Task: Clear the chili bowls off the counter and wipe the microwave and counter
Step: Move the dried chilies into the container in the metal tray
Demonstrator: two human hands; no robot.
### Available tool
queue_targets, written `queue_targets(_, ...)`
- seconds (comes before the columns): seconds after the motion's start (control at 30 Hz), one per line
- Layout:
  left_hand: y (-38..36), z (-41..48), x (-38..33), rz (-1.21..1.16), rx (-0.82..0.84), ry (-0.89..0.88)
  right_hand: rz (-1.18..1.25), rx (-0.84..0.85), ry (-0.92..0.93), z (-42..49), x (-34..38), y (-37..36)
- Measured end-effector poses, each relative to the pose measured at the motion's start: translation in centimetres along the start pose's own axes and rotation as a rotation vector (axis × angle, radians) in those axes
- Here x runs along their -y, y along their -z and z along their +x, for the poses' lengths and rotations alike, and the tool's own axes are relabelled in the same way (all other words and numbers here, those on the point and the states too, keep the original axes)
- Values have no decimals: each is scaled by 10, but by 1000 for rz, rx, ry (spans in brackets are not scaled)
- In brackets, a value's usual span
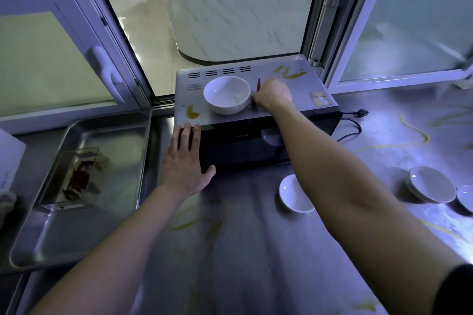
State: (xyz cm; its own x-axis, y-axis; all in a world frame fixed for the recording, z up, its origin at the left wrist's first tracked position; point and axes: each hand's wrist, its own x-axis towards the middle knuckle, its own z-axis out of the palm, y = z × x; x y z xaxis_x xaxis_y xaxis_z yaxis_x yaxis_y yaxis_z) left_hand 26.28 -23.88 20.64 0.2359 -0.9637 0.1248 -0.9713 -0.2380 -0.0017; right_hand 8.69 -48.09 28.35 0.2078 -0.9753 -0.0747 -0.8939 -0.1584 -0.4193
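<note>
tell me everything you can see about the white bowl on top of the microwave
The white bowl is round, deep and glossy, ceramic by its look, upright and seemingly empty. It stands on the grey top of the microwave, near the vent slots. The right hand is curled against its right rim, beside a red chili; whether it grips the bowl is unclear.

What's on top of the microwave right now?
An empty-looking white bowl, the right hand pinching a red chili beside it, and yellow smears front left and back right. Whatever lies under the bowl and hand is hidden.
</note>
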Motion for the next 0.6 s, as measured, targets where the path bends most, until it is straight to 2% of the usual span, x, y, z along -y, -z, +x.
queue_targets(0.17, 1, 1, -3, 5, 17, 14, 24, 17, 8, -9, -12, 7)
queue_targets(0.33, 1, 1, -5, -21, 12, 8, 231, -257, 51, -58, -19, 20)
queue_targets(0.43, 6, 5, 0, -90, 21, -40, 324, -344, 195, -106, 6, 22)
queue_targets(0.6, 10, -20, 48, -249, -138, -259, 499, -283, 447, -176, 87, -18)
